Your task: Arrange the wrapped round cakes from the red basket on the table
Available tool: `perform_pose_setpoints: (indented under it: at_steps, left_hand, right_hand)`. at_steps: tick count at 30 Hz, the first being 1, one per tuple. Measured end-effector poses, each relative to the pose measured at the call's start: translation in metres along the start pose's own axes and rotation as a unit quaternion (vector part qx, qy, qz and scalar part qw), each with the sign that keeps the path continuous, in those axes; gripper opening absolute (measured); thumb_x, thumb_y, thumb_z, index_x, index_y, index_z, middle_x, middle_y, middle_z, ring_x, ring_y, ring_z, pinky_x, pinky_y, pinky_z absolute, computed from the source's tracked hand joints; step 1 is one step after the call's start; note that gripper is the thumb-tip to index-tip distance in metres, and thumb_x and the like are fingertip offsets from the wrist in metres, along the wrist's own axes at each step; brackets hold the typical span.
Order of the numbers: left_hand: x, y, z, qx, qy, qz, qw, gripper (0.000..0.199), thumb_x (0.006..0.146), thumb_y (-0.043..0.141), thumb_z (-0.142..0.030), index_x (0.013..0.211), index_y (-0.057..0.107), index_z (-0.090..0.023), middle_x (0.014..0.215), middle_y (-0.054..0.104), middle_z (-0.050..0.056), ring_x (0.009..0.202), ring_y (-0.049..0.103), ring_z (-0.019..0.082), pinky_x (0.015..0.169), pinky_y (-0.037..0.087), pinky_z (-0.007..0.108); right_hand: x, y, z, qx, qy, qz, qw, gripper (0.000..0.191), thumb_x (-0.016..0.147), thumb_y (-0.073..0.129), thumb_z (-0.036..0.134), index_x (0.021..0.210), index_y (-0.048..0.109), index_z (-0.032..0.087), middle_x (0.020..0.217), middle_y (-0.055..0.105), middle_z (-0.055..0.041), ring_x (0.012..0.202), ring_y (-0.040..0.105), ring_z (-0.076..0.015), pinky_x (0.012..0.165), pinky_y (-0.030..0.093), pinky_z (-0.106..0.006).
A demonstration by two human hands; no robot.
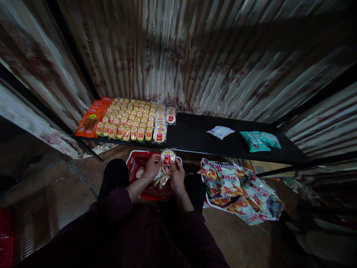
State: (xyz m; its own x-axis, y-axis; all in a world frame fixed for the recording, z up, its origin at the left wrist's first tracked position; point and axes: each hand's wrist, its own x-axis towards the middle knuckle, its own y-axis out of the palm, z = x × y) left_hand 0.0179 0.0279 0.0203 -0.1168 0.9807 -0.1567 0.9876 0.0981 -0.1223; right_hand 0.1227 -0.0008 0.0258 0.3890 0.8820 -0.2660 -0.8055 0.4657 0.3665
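Between my two hands is a round wrapped cake (167,157) in clear film with a red and yellow label. My left hand (152,166) pinches its left edge, and my right hand (176,172) grips its right edge. They hold it above a red plastic basket (135,158), just in front of the shelf edge. More wrapped cakes (162,179) lie inside the basket below my hands. On the black shelf (192,130), similar round cakes (160,134) form a column, with one more cake (170,115) beside it at the back.
Rows of small yellow wrapped cakes (131,121) and orange packets (90,118) fill the shelf's left part. Further right lie a white packet (220,131) and teal packets (259,141). A second basket heaped with snack bags (231,182) stands by my right knee. Striped curtain (167,56) hangs behind.
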Motion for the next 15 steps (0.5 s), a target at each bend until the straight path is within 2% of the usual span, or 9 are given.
perform_pose_setpoints:
  at_steps: [4,7,9,11,13,15]
  left_hand:
    - [-0.008,0.003,-0.007,-0.079,-0.041,0.036,0.995,0.014,0.077,0.060,-0.021,0.091,0.063,-0.019,0.092,0.066,0.004,0.084,0.060,0.016,0.079,0.046,0.027]
    - [-0.015,0.005,-0.018,-0.181,-0.069,0.082,0.978,0.024,0.078,0.061,-0.037,0.094,0.064,-0.019,0.098,0.066,0.005,0.087,0.061,0.016,0.078,0.046,0.027]
    - [-0.019,0.006,-0.024,-0.245,-0.089,0.107,0.959,0.032,0.074,0.065,-0.045,0.091,0.064,-0.017,0.097,0.067,0.005,0.089,0.061,0.017,0.079,0.046,0.027]
    - [-0.021,0.007,-0.028,-0.287,-0.106,0.116,0.945,0.037,0.067,0.071,-0.048,0.086,0.064,-0.016,0.095,0.068,0.006,0.090,0.061,0.017,0.081,0.046,0.027]
    - [-0.020,0.007,-0.027,-0.303,-0.120,0.104,0.940,0.040,0.062,0.075,-0.046,0.084,0.064,-0.015,0.092,0.068,0.006,0.089,0.061,0.017,0.081,0.046,0.027]
    - [-0.018,0.007,-0.024,-0.299,-0.132,0.076,0.942,0.039,0.060,0.076,-0.044,0.084,0.064,-0.015,0.087,0.069,0.005,0.086,0.061,0.016,0.079,0.046,0.026]
  right_hand:
    - [-0.003,-0.001,0.004,-0.045,-0.054,0.019,0.997,0.038,0.068,0.070,0.036,0.102,0.065,0.020,0.097,0.071,-0.0030,0.086,0.064,-0.0169,0.079,0.050,-0.029]
    - [-0.004,-0.002,0.003,-0.120,-0.120,0.033,0.985,0.038,0.074,0.065,0.037,0.108,0.064,0.021,0.105,0.068,-0.0054,0.095,0.062,-0.0192,0.085,0.048,-0.032]
    - [-0.005,-0.002,0.002,-0.208,-0.192,0.031,0.959,0.035,0.077,0.063,0.037,0.109,0.065,0.022,0.111,0.066,-0.0065,0.103,0.058,-0.0208,0.094,0.044,-0.037]
    - [-0.007,-0.002,0.001,-0.300,-0.259,0.034,0.917,0.033,0.079,0.061,0.035,0.109,0.065,0.024,0.115,0.064,-0.0074,0.110,0.054,-0.0223,0.101,0.039,-0.041]
    - [-0.010,-0.001,0.000,-0.364,-0.303,0.044,0.879,0.032,0.081,0.059,0.033,0.111,0.064,0.025,0.120,0.061,-0.0087,0.115,0.051,-0.0233,0.104,0.036,-0.045]
    - [-0.014,-0.001,-0.002,-0.393,-0.331,0.057,0.856,0.032,0.082,0.058,0.032,0.112,0.063,0.023,0.124,0.058,-0.0100,0.117,0.049,-0.0238,0.103,0.036,-0.046]
